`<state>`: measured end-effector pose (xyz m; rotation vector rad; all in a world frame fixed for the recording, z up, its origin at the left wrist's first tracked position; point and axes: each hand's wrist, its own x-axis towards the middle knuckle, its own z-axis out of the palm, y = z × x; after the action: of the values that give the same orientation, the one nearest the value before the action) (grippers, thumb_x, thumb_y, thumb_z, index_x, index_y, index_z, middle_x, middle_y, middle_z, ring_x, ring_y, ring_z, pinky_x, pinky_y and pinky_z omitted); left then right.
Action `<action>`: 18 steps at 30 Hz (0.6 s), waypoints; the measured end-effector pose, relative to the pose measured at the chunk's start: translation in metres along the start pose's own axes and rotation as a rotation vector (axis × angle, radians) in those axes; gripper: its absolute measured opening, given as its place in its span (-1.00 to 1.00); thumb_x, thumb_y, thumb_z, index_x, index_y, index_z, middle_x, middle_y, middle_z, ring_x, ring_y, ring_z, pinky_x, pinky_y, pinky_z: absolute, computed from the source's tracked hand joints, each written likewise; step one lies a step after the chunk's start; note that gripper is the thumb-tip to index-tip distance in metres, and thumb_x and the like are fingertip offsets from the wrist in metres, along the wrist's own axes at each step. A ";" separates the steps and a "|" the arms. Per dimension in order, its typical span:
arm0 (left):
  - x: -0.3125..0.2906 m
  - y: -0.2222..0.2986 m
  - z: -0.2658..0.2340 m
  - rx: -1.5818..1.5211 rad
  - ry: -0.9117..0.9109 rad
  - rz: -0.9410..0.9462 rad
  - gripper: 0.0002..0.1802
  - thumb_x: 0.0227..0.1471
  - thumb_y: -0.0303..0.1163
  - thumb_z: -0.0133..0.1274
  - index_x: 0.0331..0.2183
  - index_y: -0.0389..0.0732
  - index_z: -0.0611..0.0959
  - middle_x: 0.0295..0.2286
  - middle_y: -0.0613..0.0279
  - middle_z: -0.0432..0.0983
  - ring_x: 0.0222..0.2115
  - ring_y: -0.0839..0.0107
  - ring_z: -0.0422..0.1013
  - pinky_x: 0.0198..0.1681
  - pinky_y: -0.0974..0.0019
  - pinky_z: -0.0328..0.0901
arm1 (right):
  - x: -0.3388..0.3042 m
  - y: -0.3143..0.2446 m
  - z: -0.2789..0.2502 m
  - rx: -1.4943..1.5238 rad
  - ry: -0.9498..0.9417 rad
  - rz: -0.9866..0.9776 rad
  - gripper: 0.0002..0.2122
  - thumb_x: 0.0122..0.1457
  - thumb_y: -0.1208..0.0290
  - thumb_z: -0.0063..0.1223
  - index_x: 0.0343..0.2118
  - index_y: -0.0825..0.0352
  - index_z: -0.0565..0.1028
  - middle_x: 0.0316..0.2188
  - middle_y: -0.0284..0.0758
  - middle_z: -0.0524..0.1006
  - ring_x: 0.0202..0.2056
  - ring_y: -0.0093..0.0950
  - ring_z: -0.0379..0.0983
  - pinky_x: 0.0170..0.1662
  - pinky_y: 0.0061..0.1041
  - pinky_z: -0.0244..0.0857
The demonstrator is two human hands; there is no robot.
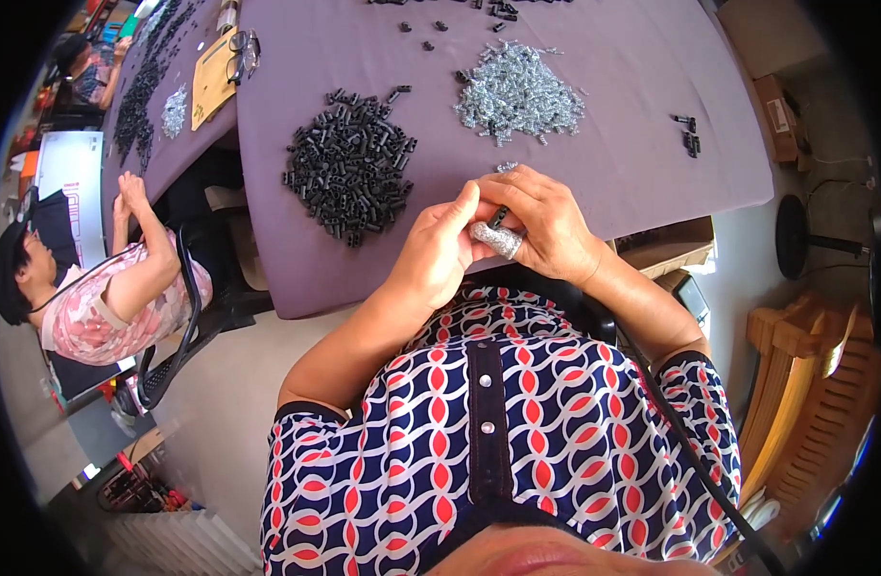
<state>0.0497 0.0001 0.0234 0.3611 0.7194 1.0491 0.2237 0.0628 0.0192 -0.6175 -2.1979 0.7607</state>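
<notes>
The right hand (554, 223) grasps a black piece (499, 216); the left hand (435, 242), I can't tell. Assembly, seemingly; next likely needs steady pressing.

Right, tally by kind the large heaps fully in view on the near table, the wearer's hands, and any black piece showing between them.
Heap of small black tubular plastic parts: 1
Heap of small clear silvery parts: 1
Hands (left hand, right hand): 2
Short black plastic piece between them: 1
Total: 5
</notes>
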 end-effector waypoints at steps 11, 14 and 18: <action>-0.008 0.001 0.003 0.255 0.070 0.066 -0.78 0.22 -0.42 0.09 -0.21 -0.39 0.68 -0.31 0.22 0.61 -0.30 0.51 0.51 -0.17 0.42 0.41 | -0.003 0.002 -0.001 0.024 0.000 -0.044 -0.55 0.05 0.32 0.25 -0.01 0.45 0.49 -0.19 -0.11 0.56 -0.22 -0.15 0.53 -0.15 -0.25 0.44; -0.008 0.000 0.003 0.186 0.070 0.032 -0.79 0.21 -0.44 0.09 -0.20 -0.40 0.68 -0.31 0.19 0.61 -0.30 0.49 0.53 -0.16 0.41 0.43 | -0.006 0.002 0.000 0.029 -0.012 -0.034 -0.55 0.05 0.31 0.24 -0.01 0.45 0.49 -0.19 -0.11 0.57 -0.20 -0.15 0.53 -0.16 -0.26 0.44; -0.005 -0.006 -0.007 0.174 0.099 -0.077 -0.76 0.23 -0.46 0.03 -0.16 -0.42 0.65 -0.25 0.09 0.61 -0.22 0.34 0.55 -0.10 0.26 0.46 | -0.012 0.004 -0.002 -0.076 -0.078 -0.049 -0.55 0.05 0.33 0.24 0.00 0.44 0.50 -0.13 -0.13 0.56 -0.16 -0.16 0.53 -0.10 -0.23 0.41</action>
<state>0.0475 -0.0073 0.0167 0.4298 0.9100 0.9389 0.2336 0.0586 0.0123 -0.5779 -2.3143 0.6888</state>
